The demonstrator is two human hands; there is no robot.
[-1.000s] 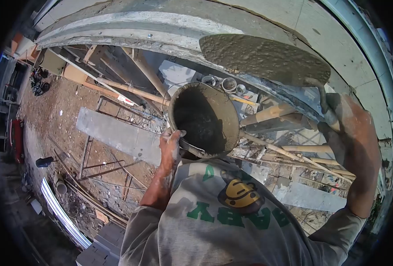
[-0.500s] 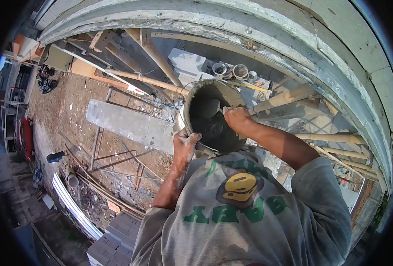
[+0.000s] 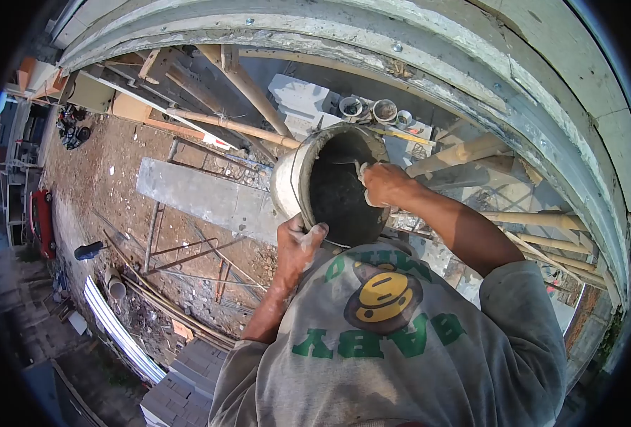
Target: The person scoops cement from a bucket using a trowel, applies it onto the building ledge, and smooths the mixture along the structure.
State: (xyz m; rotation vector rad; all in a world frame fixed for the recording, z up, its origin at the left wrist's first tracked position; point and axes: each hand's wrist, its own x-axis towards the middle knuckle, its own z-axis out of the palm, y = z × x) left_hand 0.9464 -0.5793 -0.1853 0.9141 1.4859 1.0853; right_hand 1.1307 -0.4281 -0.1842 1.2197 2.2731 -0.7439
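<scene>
A mortar-smeared bucket point(image 3: 288, 182) is tilted in front of my chest, its mouth turned up toward me. Dark wet mortar point(image 3: 340, 206) coats the inside. My left hand point(image 3: 299, 243) is closed on the near left rim, thumb over the edge. At the right side of the mouth, my right hand point(image 3: 388, 185) is wrapped around the handle of a trowel point(image 3: 362, 171). The trowel's blade reaches into the bucket near the far inner wall and shows only as a thin edge.
Below lies a long grey plank point(image 3: 201, 196) on a metal scaffold frame point(image 3: 151, 238). Bamboo poles point(image 3: 240, 128) cross beneath the curved concrete ledge point(image 3: 329, 28). Small pots point(image 3: 384, 111) and pale blocks point(image 3: 297, 99) stand beyond the bucket. Stacked pavers point(image 3: 180, 388) are at lower left.
The bucket has tipped, showing more of its outer left side. The trowel blade has turned from broad face to thin edge, and my right hand has rotated slightly. My left hand stays on the rim.
</scene>
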